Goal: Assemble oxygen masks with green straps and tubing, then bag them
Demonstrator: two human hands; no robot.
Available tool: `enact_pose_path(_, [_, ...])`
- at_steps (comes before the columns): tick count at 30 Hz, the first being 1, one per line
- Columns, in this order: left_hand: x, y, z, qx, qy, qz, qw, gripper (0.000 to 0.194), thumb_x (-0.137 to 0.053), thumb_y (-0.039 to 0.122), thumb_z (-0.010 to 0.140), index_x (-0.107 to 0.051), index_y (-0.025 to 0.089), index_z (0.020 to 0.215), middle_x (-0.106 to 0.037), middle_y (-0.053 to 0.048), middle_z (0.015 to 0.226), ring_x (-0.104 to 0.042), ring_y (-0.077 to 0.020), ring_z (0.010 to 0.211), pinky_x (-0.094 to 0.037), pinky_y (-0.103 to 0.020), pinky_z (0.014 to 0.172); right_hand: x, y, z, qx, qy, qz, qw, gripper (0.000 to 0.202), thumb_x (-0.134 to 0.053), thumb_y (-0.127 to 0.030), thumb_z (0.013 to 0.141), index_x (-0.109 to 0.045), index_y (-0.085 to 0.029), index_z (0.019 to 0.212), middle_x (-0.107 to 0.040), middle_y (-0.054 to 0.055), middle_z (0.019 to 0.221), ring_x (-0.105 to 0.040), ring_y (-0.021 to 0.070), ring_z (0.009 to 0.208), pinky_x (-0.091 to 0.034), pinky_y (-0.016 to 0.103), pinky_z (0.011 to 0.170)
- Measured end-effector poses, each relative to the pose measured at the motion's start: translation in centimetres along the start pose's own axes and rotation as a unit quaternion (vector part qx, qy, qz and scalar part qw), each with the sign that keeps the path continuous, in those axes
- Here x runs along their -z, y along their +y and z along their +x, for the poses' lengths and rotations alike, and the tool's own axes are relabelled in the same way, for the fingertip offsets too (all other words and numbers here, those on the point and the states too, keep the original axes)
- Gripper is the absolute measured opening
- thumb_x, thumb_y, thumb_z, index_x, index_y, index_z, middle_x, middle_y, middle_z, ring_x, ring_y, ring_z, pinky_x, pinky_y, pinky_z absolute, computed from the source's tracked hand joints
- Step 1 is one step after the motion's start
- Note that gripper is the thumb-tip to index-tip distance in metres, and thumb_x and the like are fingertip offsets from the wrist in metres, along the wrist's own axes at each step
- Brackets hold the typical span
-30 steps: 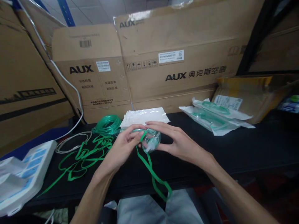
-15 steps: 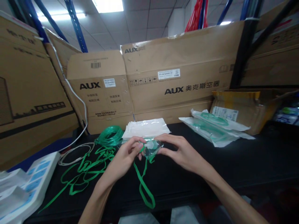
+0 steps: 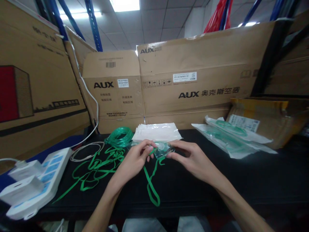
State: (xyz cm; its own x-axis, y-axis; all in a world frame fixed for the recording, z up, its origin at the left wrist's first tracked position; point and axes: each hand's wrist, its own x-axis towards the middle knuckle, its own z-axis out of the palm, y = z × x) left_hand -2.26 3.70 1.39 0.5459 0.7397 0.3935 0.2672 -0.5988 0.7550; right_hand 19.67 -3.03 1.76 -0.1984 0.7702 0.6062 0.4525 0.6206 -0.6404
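Between my hands is a clear green-tinted oxygen mask (image 3: 162,150), with a whitish round fitting at its middle. My left hand (image 3: 142,154) pinches the mask's left side, where a bit of green strap shows at the fingertips. The thumb and fingers of my right hand (image 3: 187,153) grip its right edge. A green elastic strap (image 3: 152,188) hangs from the mask in a loop over the black tabletop. Just behind the mask lies a stack of white packets (image 3: 158,131). My left fingers partly cover the mask's left side.
Left of my hands lie a coil of green tubing (image 3: 120,137), tangled green straps (image 3: 96,167) and a thin pale cable (image 3: 82,151). A white power strip (image 3: 51,183) with plugged-in adapters is at far left. Packaged masks (image 3: 229,135) and an open carton (image 3: 263,119) stand right. Cardboard panels (image 3: 205,71) rise behind.
The view has shifted left, so surroundings appear farther right and more of the power strip shows. Both hands still hold the mask, which now appears tipped slightly; the strap loop hangs a little higher.
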Motion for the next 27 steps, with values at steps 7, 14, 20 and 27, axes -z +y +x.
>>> enact_pose_path(7, [-0.4, 0.3, -0.1, 0.015, 0.027, -0.006, 1.000, 0.048, -0.043, 0.052, 0.101, -0.072, 0.019, 0.119, -0.073, -0.006, 0.121, -0.063, -0.0254, 0.118, -0.045, -0.037, 0.107, -1.2, 1.1, 0.1, -0.102, 0.001, 0.055, 0.993, 0.030, -0.070, -0.039, 0.089, -0.074, -0.020, 0.112, -0.077, 0.007, 0.106, -0.073, 0.0248, 0.096, -0.058, 0.037, 0.086])
enact_pose_path(14, [-0.8, 0.3, 0.0, 0.047, -0.004, -0.050, 0.998, 0.048, -0.060, 0.051, 0.094, -0.069, 0.019, 0.127, -0.072, -0.007, 0.124, -0.067, -0.0258, 0.114, -0.049, -0.040, 0.104, -1.9, 1.0, 0.5, -0.157, -0.042, 0.250, 0.955, 0.050, -0.071, -0.053, 0.085, -0.072, -0.014, 0.115, -0.076, 0.010, 0.104, -0.072, 0.0220, 0.092, -0.058, 0.038, 0.088])
enact_pose_path(20, [-1.7, 0.3, -0.2, 0.025, -0.036, -0.117, 0.992, 0.048, -0.068, 0.042, 0.090, -0.063, 0.023, 0.134, -0.068, -0.007, 0.132, -0.067, -0.0242, 0.115, -0.052, -0.036, 0.103, -2.4, 1.5, 0.6, -0.123, -0.027, 0.183, 0.975, 0.047, -0.071, -0.047, 0.087, -0.068, -0.018, 0.124, -0.073, 0.010, 0.120, -0.068, 0.0250, 0.106, -0.055, 0.040, 0.090])
enact_pose_path(27, [-0.3, 0.0, -0.5, 0.002, 0.056, 0.140, 0.989, 0.047, -0.065, 0.046, 0.091, -0.063, 0.026, 0.134, -0.066, -0.006, 0.135, -0.063, -0.0247, 0.120, -0.044, -0.038, 0.108, -1.3, 2.6, 0.7, -0.137, -0.001, 0.055, 0.989, 0.036, -0.067, -0.048, 0.088, -0.072, -0.019, 0.110, -0.076, 0.006, 0.096, -0.070, 0.0243, 0.087, -0.053, 0.036, 0.081])
